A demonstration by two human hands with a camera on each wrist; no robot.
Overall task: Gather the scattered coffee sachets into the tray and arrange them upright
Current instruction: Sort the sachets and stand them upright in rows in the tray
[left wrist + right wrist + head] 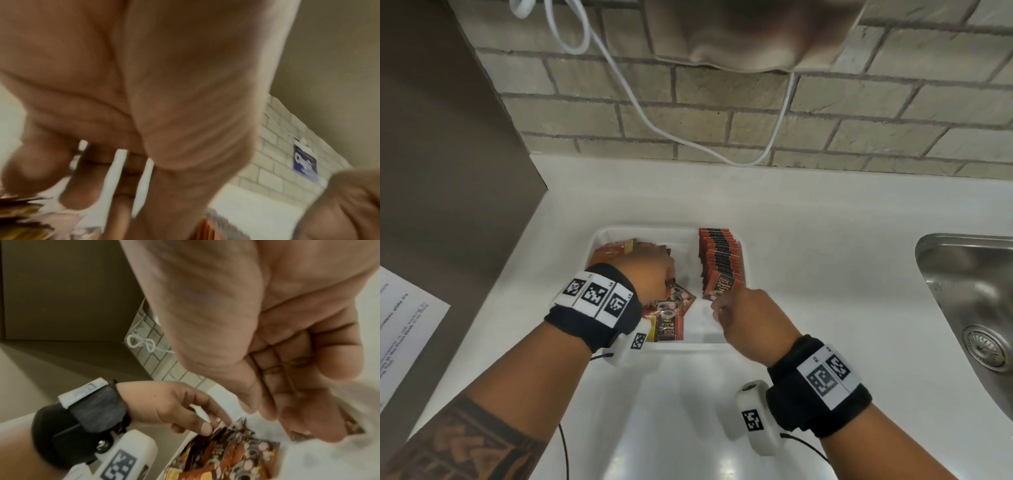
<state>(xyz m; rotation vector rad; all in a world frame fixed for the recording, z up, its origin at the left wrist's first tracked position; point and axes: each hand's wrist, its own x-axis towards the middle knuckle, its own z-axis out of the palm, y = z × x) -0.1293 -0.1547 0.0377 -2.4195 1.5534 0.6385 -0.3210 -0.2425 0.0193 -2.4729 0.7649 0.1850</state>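
A white tray (698, 329) sits on the white counter. Along its right side stands an upright row of orange-and-black coffee sachets (719, 260). Loose sachets (669, 318) lie heaped in its left half. My left hand (666, 279) reaches down into that heap. In the right wrist view its thumb and fingers (205, 428) pinch the top edges of a few loose sachets (236, 456). My right hand (719, 305) hovers at the near end of the upright row, fingers curled into the palm (287, 369), with nothing seen inside. The left wrist view is blurred.
A steel sink (976, 294) is set into the counter at the right. A white cable (637, 102) hangs on the brick wall behind the tray. A brown cabinet panel (448, 171) and a printed sheet (404, 325) border the left side.
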